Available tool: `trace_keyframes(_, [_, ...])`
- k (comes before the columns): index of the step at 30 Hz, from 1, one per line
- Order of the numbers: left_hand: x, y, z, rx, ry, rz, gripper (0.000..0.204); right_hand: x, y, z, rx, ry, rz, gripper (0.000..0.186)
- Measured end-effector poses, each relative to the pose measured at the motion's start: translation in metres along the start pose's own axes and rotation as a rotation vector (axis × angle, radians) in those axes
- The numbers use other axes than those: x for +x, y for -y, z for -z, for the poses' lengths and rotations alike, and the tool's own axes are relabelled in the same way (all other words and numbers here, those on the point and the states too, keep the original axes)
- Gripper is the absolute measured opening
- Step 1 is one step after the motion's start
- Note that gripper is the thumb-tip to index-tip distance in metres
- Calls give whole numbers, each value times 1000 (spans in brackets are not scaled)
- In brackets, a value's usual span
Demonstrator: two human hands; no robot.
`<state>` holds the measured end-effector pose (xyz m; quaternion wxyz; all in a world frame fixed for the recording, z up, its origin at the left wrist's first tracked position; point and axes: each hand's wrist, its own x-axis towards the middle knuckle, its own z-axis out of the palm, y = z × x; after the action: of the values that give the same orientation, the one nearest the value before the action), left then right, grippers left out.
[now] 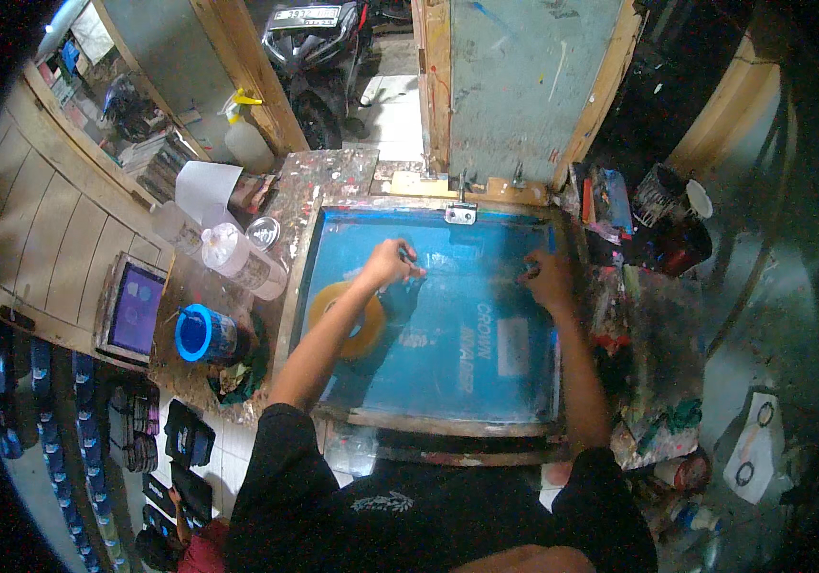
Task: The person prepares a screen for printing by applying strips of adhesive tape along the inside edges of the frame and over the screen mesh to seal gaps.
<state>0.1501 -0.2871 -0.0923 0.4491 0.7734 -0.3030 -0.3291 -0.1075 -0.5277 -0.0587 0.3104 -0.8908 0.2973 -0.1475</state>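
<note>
Black short-sleeved shirt (486,492) before the blue, wooden-framed mesh screen (435,320), left hand (392,264) and right hand (549,279) above its far half, fingers nearly closed, cannot tell on what, yellow ring-shaped tape roll (369,328) on its left part, nearer left hand.

A wooden bench (328,170) stands in front of me, its top spattered with old paint. A wood-framed blue screen (433,320) takes up the middle of it. On the left part I see a cloudy plastic bottle (249,269) with a round silver lid (264,233) lying just beside it. Nearer stands an open blue tub (207,334), and a dark green rag (240,374) lies bunched near that, toward the near edge.
</note>
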Motion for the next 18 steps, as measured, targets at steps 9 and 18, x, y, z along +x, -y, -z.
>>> trace_keyframes(9, [-23,-49,-25,643,-211,-83,57,-4,-21,-11,-210,-133,133,38])
trace_keyframes(18, [-32,-54,-19,706,-301,-103,65,-3,-5,-3,-227,-113,81,41])
